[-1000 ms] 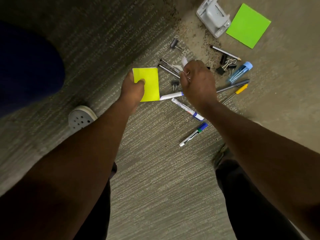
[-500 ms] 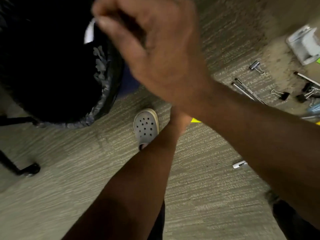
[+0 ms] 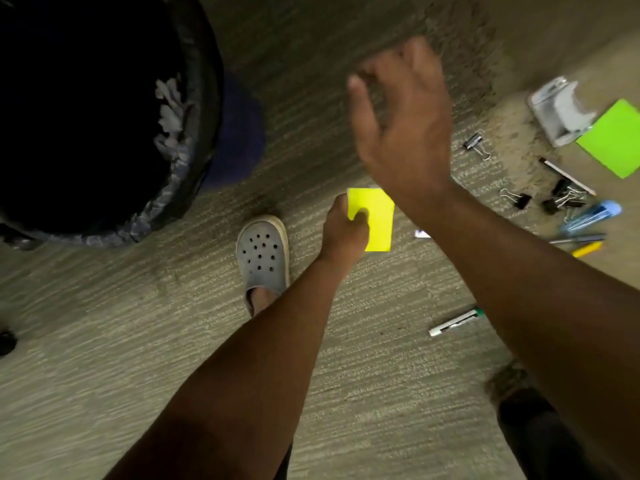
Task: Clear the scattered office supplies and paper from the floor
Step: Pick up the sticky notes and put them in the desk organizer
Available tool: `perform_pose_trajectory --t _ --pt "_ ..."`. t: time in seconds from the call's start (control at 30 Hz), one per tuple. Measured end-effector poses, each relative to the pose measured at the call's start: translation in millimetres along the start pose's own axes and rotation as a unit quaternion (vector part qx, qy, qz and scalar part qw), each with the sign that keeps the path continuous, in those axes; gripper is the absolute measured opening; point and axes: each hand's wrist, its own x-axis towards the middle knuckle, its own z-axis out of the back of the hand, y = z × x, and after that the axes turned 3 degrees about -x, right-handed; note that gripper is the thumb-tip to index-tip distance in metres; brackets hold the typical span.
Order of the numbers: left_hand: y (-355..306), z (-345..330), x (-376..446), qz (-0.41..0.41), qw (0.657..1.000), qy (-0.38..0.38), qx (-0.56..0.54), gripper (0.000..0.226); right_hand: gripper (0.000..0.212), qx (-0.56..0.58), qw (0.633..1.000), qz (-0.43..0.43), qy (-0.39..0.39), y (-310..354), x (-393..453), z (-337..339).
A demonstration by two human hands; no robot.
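Note:
My left hand pinches a yellow sticky-note pad, thumb on its top face, low above the carpet. Higher in the frame my right hand hovers with relaxed, spread fingers and holds nothing. A bin lined with a black bag stands at the upper left. Scattered at the right lie a green paper square, a grey hole punch, binder clips, a pencil, a blue pen case, pens and a green-capped marker.
My grey perforated clog stands on the carpet between the bin and my left hand. A dark blue object sits behind the bin's right side. Another black item shows at the left edge. My right leg is at the lower right.
My right hand went from the pile over to the bin with small white scraps, and now it is back mid-air with nothing in it. The left hand kept hold of the yellow pad.

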Motion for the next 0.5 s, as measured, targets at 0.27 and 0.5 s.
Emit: perform_pose_trajectory --t 0.27,0.5 --pt "-7 -33 19 -0.019 0.999 0.02 -0.043 0.015 0.035 -0.201 0.907 -0.366 0.057 -224 -81 92" --pt "-26 -62 24 -0.02 0.998 0.032 -0.041 0.025 0.063 -0.261 0.867 -0.412 0.099 -312 -72 140"
